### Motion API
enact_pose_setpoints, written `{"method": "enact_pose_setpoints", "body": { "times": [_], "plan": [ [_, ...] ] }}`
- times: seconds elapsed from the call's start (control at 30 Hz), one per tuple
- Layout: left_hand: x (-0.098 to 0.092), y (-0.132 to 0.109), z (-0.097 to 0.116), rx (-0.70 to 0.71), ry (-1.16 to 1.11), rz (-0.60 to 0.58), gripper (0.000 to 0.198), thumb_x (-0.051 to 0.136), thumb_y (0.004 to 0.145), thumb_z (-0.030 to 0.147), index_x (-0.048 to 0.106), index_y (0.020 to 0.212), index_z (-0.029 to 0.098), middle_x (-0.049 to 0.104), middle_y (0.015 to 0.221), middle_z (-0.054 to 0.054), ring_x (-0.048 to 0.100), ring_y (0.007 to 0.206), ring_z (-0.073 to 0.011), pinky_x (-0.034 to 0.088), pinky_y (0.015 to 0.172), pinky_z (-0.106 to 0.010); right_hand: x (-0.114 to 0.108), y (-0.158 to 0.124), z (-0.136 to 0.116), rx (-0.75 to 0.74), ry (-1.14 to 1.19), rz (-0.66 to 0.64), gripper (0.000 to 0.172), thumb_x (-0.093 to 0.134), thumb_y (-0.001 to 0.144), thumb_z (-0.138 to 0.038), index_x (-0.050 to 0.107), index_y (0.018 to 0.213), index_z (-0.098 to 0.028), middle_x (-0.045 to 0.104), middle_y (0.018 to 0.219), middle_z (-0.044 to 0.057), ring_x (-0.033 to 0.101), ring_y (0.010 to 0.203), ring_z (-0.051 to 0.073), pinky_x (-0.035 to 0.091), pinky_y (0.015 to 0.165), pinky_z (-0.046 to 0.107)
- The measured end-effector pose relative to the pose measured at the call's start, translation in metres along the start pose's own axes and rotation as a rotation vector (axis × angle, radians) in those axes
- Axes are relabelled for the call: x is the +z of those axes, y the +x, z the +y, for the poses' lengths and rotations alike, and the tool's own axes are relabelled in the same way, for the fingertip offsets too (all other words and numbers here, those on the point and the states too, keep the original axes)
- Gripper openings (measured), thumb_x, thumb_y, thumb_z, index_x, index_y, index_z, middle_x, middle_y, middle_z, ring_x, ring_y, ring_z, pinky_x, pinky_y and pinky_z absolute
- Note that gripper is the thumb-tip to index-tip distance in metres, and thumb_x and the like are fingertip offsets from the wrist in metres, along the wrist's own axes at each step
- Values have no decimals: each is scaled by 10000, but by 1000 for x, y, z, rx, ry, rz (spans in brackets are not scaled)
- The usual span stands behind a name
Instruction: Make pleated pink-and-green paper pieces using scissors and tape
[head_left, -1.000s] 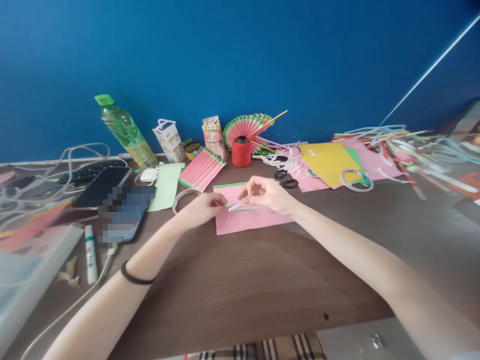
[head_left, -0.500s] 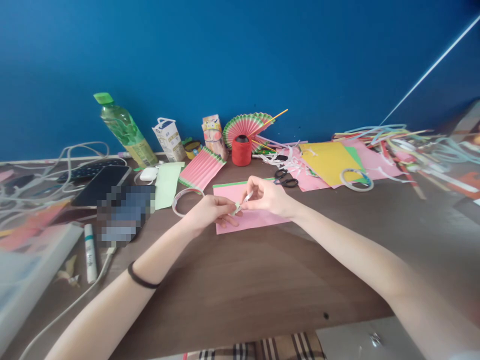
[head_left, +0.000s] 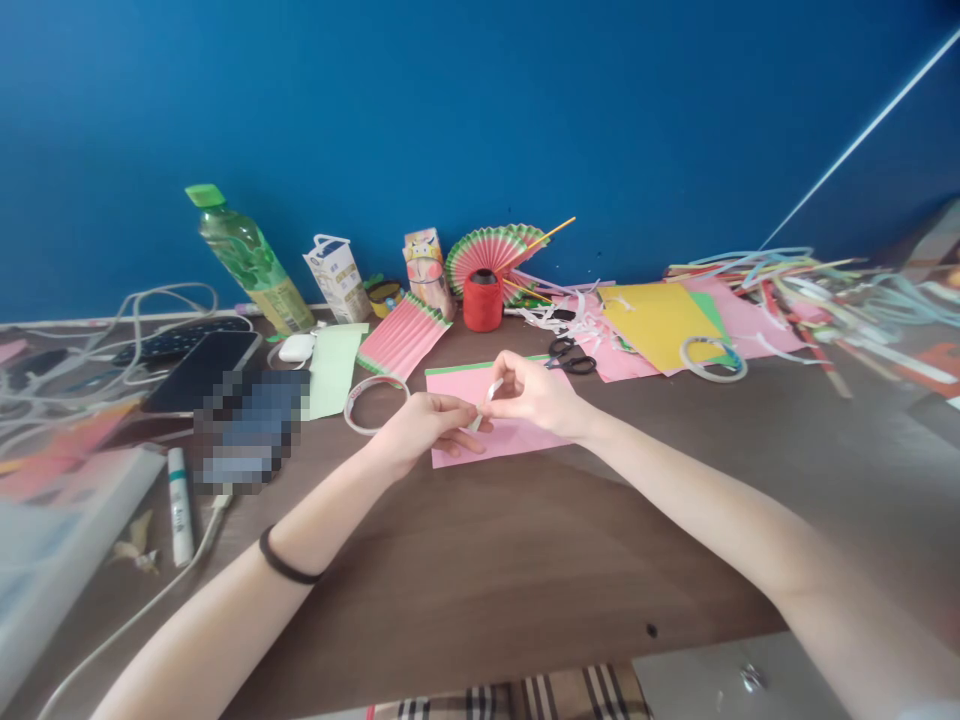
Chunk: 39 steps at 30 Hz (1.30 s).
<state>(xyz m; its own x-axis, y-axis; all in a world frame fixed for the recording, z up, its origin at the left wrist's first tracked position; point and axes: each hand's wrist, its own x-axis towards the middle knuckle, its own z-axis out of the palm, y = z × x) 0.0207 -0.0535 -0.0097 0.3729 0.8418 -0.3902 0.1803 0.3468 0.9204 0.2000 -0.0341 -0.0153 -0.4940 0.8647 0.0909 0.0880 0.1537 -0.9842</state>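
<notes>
Above a pink sheet of paper (head_left: pixel 517 440) with a green top edge, my two hands meet fingertip to fingertip. A small white strip that looks like tape (head_left: pixel 494 389) is pinched between the thumb and fingers of my right hand (head_left: pixel 536 400). My left hand (head_left: pixel 431 428) is closed at the thumb and index finger on the pale lower end of the strip, its other fingers loosely bent. Whether this is one piece or two, I cannot tell. To the left lies a tape roll (head_left: pixel 348 410); black-handled scissors (head_left: pixel 576 361) rest behind my right hand.
Along the back stand a green bottle (head_left: pixel 251 265), a milk carton (head_left: pixel 339 280), a red thread spool (head_left: pixel 482 303) and a pleated fan (head_left: pixel 480 255). Pleated pink paper (head_left: pixel 405 337) lies nearby. Yellow paper (head_left: pixel 649 320) and another tape roll (head_left: pixel 724 378) are right; phone (head_left: pixel 206 372) and marker (head_left: pixel 180 510) left.
My left fingertips have shifted slightly right, closer to my right hand. The pale piece between the hands has turned a little. The things on the desk have stayed put.
</notes>
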Motion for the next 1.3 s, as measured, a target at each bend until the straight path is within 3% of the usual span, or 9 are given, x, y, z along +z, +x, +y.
{"method": "enact_pose_setpoints", "body": {
  "times": [1.03, 1.3],
  "plan": [
    [3, -1, -1, -10, -110, -29, 184, 641, 699, 256, 657, 829, 126, 699, 950, -108, 668, 645, -137, 458, 526, -184, 0, 1, 6, -93, -96, 58, 310, 674, 664, -280, 390, 766, -209, 531, 730, -30, 559, 652, 112, 449, 596, 259],
    [11, -5, 4, -12, -18, 76, 160, 637, 690, 170, 622, 835, 105, 703, 933, -111, 661, 617, -125, 466, 533, -196, 1, 0, 4, -112, -124, 66, 254, 640, 677, -235, 406, 770, -202, 527, 740, -28, 539, 656, 106, 432, 603, 258]
  ]
}}
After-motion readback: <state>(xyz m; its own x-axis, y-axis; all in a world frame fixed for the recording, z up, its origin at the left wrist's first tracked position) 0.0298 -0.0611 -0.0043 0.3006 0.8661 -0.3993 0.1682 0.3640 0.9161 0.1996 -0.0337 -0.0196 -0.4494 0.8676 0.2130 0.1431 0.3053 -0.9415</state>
